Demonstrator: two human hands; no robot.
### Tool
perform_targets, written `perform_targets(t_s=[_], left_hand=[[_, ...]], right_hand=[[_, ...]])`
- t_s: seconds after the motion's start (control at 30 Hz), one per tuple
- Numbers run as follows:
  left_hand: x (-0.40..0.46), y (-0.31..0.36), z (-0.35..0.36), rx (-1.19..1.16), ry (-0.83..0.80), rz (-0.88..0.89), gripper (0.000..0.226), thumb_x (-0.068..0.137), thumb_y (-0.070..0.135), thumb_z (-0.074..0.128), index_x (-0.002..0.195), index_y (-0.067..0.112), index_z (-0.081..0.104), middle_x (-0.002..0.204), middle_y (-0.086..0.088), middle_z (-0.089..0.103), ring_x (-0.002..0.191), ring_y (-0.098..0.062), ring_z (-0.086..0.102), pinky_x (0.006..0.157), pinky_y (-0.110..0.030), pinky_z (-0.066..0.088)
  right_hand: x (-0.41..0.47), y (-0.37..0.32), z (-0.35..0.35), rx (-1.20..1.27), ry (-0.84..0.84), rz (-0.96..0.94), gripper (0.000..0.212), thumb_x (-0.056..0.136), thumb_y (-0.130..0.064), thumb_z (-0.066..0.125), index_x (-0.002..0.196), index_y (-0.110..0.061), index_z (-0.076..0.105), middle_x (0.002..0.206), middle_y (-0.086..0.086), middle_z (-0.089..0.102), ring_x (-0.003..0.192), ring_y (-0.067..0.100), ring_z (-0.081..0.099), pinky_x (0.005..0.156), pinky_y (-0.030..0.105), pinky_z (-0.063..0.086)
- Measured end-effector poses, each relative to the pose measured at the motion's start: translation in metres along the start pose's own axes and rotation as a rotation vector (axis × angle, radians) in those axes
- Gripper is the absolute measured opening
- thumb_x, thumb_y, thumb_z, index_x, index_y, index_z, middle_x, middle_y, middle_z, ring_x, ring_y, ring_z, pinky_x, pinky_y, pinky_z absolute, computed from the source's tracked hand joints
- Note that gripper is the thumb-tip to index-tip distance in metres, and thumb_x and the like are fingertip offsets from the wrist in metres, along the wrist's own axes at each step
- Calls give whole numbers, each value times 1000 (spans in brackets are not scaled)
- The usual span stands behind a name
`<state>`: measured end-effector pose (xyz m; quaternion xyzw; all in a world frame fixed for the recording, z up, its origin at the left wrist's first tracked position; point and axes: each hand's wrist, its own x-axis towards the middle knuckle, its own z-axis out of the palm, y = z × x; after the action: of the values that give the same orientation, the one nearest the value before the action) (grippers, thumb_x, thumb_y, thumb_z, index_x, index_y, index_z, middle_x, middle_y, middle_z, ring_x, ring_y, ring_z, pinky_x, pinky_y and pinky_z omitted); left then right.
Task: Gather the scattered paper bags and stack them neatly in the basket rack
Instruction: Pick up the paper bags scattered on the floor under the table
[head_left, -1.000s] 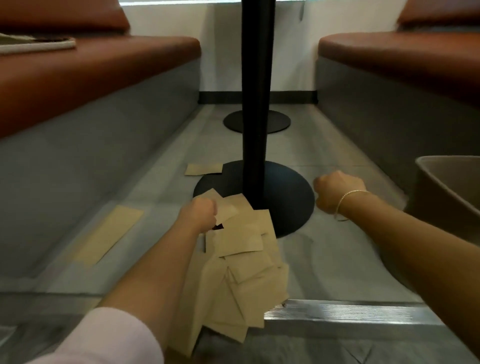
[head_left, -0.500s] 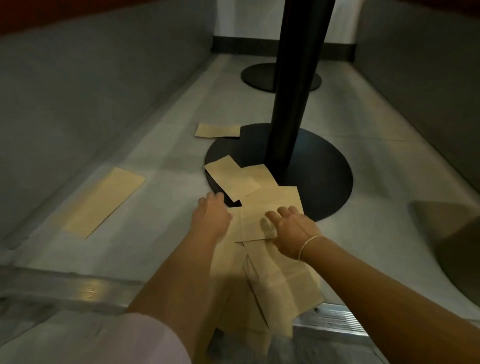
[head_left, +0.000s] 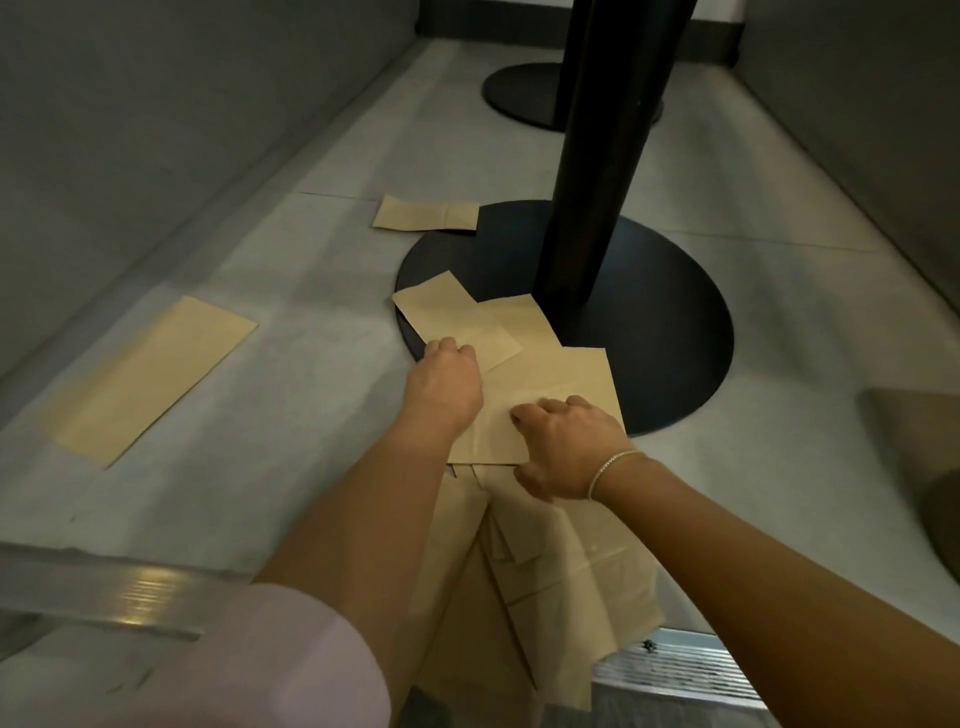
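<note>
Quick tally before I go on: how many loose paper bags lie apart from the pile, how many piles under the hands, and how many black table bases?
Loose paper bags: 2, the long bag at left and the far bag by the near base.
Bag pile under both hands: 1; its bags overlap too much to count.
Black table bases: 2, near base and far base.
Total: 5.
</note>
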<state>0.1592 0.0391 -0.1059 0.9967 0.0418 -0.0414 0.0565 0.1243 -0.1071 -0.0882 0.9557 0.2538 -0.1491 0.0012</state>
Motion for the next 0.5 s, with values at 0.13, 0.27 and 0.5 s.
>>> perform_targets(t_s=[0.13,0.27,0.5], left_hand=[[2,0,2,115,-20,43,35,96,7,34,129,0,43,129,-19,42,121,-30,38,97,-33,40],[6,-5,1,192,-16,98,32,95,8,37,125,1,47,125,-19,46,116,-30,43,96,-33,40],[10,-8,-7,188,-17,134,28,90,-2,44,115,-1,55,117,-17,51,112,-30,48,91,-35,44]], right_hand=[[3,2,-2,-16,-14,-11,56,84,-45,51,135,-22,38,122,6,53,108,25,48,89,34,43],[2,2,-2,-28,4,-15,55,86,-45,48,135,-22,38,123,6,53,109,25,48,88,33,43],[5,4,-5,-44,-27,-9,39,97,-25,38,136,-19,37,127,8,51,115,26,46,93,35,42]])
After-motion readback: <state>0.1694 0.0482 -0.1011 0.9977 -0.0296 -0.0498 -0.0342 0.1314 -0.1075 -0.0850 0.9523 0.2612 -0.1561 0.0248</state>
